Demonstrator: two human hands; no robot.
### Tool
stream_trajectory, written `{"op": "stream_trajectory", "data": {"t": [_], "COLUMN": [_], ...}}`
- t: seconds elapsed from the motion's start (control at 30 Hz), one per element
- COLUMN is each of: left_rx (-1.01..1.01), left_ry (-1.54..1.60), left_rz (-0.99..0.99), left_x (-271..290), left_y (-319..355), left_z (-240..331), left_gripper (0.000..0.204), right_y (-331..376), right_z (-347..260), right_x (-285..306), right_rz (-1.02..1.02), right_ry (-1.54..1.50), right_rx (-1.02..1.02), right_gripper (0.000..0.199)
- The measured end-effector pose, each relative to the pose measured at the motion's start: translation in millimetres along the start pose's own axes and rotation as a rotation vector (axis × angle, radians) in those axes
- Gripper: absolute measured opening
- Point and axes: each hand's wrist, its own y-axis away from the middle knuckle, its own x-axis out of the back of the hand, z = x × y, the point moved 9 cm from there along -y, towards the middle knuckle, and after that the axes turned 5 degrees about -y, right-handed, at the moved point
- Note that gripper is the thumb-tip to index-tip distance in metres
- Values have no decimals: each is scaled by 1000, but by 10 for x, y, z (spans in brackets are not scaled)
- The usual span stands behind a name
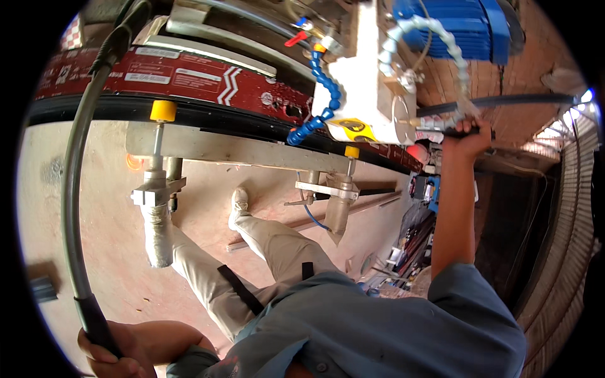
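Observation:
At the lower left, my left hand (120, 353) is closed around the black grip (94, 324) of a long metal lever (75, 189). The lever rises along the left side to the machine's top. Further off at the right, my right hand (467, 140) is wrapped around a dark bar-like handle (450, 132) beside the white machine head (359, 94). Part of that handle is hidden by my fingers. A blue segmented hose (324, 85) hangs by the head's left side, and a pale segmented hose (463, 63) curves down near my right hand.
A dark red machine beam (164, 72) runs across the far side. Before it, a metal bar (246, 151) carries two upright cylinders with yellow caps (162, 111). A blue motor (450, 28) sits at the top right. Loose items (403, 252) clutter the floor at right.

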Motion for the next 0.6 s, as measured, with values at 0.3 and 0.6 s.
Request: {"op": "stream_trajectory", "data": {"t": [0.3,0.6], "left_rx": [-76,94], "left_ry": [64,-117], "left_rz": [-59,36], "left_x": [-112,272], "left_y": [-48,97], "left_z": [23,23], "left_gripper": [33,40], "right_y": [-321,-105], "right_z": [107,76], "right_x": [359,124], "right_rz": [-92,-49], "right_ry": [-70,-13], "right_rx": [100,45], "right_gripper": [10,18]}}
